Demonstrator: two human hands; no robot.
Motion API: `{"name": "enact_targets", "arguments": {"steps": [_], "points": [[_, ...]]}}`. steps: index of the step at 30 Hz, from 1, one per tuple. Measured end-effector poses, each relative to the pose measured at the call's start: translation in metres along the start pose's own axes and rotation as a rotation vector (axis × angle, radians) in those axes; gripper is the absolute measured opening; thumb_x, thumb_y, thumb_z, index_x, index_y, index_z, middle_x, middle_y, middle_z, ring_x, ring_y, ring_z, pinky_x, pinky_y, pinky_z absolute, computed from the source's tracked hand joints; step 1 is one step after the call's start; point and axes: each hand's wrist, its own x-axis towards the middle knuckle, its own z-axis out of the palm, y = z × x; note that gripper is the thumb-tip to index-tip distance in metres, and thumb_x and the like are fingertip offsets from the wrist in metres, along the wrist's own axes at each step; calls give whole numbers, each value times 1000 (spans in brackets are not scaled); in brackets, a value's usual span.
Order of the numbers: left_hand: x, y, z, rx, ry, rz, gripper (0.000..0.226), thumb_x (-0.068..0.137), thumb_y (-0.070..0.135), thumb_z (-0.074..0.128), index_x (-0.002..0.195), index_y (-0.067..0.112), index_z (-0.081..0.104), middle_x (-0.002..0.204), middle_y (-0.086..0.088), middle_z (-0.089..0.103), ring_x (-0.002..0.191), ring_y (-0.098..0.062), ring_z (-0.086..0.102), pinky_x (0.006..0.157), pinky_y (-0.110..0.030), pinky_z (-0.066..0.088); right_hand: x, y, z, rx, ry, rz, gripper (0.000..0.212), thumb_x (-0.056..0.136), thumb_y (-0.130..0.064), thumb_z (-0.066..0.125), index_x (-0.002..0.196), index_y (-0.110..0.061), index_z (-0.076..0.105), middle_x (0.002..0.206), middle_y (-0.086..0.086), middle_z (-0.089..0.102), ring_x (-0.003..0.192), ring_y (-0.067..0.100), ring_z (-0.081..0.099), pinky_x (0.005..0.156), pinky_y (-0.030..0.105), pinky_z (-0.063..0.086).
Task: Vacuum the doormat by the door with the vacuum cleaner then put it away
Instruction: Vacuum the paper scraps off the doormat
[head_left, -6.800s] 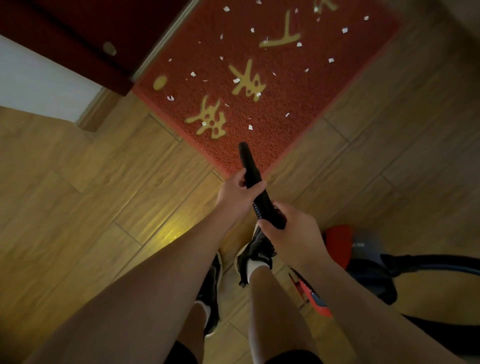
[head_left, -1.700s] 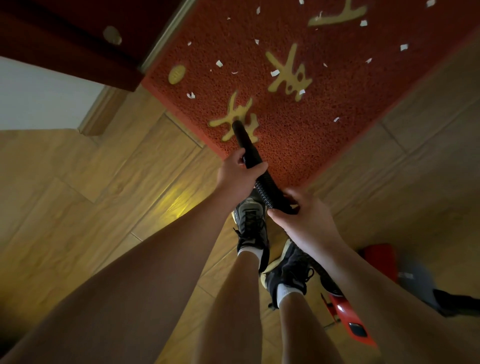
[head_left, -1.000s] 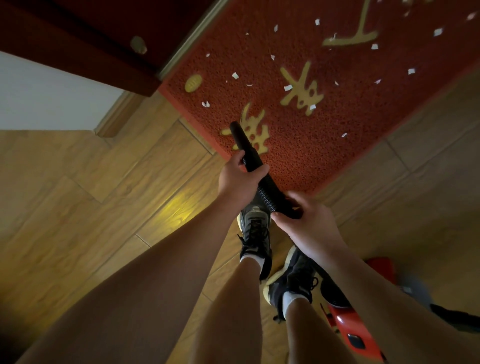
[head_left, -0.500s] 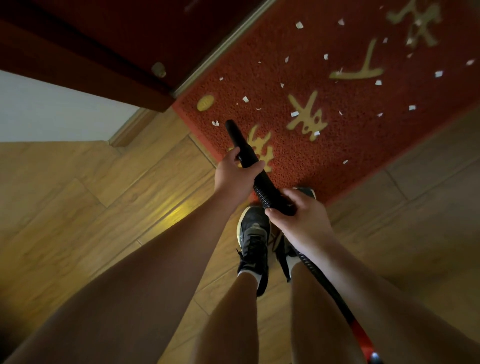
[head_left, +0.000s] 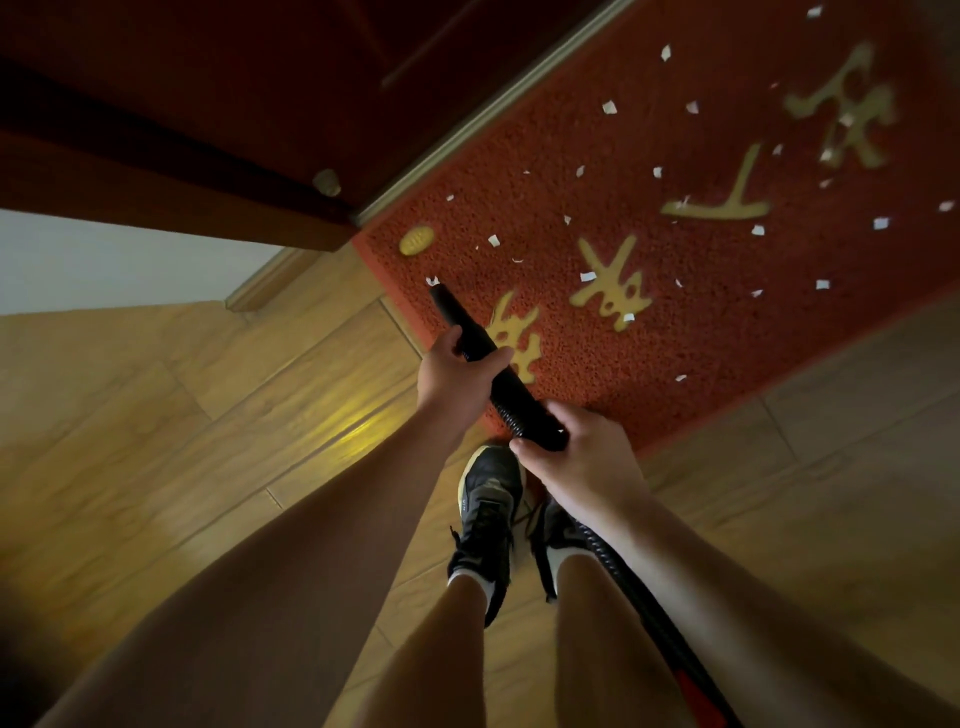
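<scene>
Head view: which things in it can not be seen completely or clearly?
All in the head view.
Hose: partly behind the right forearm, then cut off by the bottom edge.
Doormat: cut off by the top and right edges.
Right shoe: mostly covered by the right hand and the hose.
Gold oval on the doormat: its marking is too small to read.
Vacuum tube: its middle is under the left hand.

Light-brown wood-plank floor (head_left: 156, 415) bearing a yellow glow; dark reddish-brown wooden door (head_left: 234, 78), white wall (head_left: 104, 260), wooden skirting board (head_left: 262, 283).
</scene>
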Motion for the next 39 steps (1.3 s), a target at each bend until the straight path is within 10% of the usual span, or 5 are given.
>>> {"name": "enact_targets", "arguments": {"steps": [18, 39], "points": [[29, -19, -2, -14, -35, -9, 84, 79, 36, 85, 151, 16, 47, 144, -3, 58, 124, -20, 60, 103, -39, 52, 14, 1, 26, 65, 85, 34, 21, 85, -27, 75, 74, -20, 58, 54, -6, 57, 52, 6, 57, 45, 17, 38], [69, 28, -16, 42, -108, 112, 59, 81, 31, 85, 134, 18, 62, 119, 4, 70, 104, -15, 68, 87, -34, 55, 43, -42, 11, 91, 172, 37, 11, 88, -26, 73, 91, -18, 67, 62, -5, 61, 61, 9, 58, 41, 12, 35]]}}
